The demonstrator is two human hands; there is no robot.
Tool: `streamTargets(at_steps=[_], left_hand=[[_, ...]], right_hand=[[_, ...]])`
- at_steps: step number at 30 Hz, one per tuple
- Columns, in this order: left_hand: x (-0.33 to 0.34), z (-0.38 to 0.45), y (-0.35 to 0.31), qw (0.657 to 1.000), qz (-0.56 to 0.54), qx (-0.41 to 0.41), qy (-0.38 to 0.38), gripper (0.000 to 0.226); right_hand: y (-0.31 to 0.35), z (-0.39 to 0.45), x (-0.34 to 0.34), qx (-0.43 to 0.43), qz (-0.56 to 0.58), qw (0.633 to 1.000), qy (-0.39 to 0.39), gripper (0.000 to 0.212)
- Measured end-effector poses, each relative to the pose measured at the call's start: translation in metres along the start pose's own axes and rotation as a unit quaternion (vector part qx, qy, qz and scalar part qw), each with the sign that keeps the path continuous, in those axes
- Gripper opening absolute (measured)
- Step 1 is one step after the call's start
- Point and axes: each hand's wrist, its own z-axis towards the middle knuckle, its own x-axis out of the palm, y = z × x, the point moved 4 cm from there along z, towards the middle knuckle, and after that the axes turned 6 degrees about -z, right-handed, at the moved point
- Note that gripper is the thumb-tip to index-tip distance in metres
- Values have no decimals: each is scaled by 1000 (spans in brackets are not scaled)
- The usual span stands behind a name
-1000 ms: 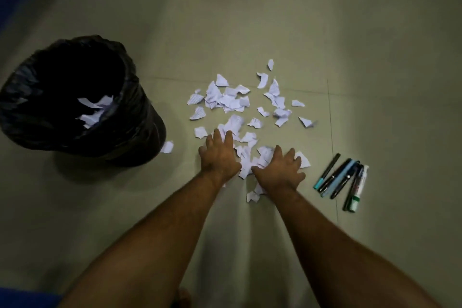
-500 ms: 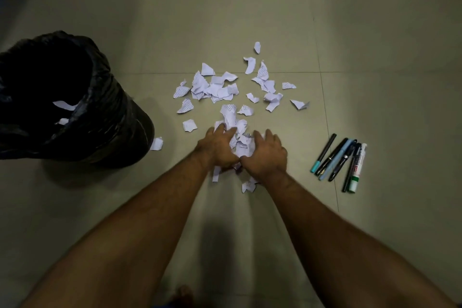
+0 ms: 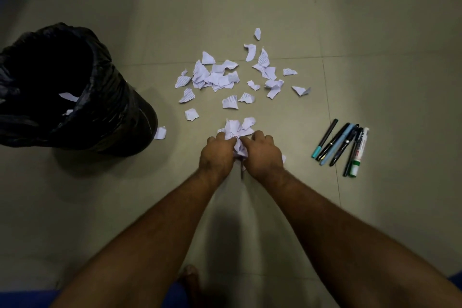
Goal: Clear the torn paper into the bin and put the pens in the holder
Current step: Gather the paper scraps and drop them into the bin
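Note:
My left hand (image 3: 218,155) and my right hand (image 3: 263,156) are cupped together on the tiled floor, gripping a bunch of torn paper (image 3: 238,130) between them. More torn white scraps (image 3: 217,77) lie scattered on the floor beyond the hands. A black-lined bin (image 3: 75,87) stands at the left with a few scraps inside. One scrap (image 3: 160,132) lies beside the bin's base. Several pens and markers (image 3: 342,147) lie in a row on the floor to the right of my right hand. No pen holder is in view.
Bare beige floor tiles (image 3: 375,32) surround the paper pile. My foot (image 3: 191,275) shows at the bottom centre, with blue cloth at the lower corners.
Both hands have swept inward and closed together, bunching the nearest scraps into one clump between them. The scattered pile in front has thinned at its near edge.

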Motion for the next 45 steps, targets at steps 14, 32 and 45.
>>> streamTargets(at_steps=[14,32,45], left_hand=[[-9,-3,5,984,-133,-49,-106,20],[-199,-35,50,880,-385,-110,-255,18],[-326,-99,210,850,-330,-244,-329,9]], right_hand=[[-4,12,-8,29,73,997,-8,24],[104,28,-166,58,386,903,-179,18],[310,46,-216,-154,333,921,-130,17]])
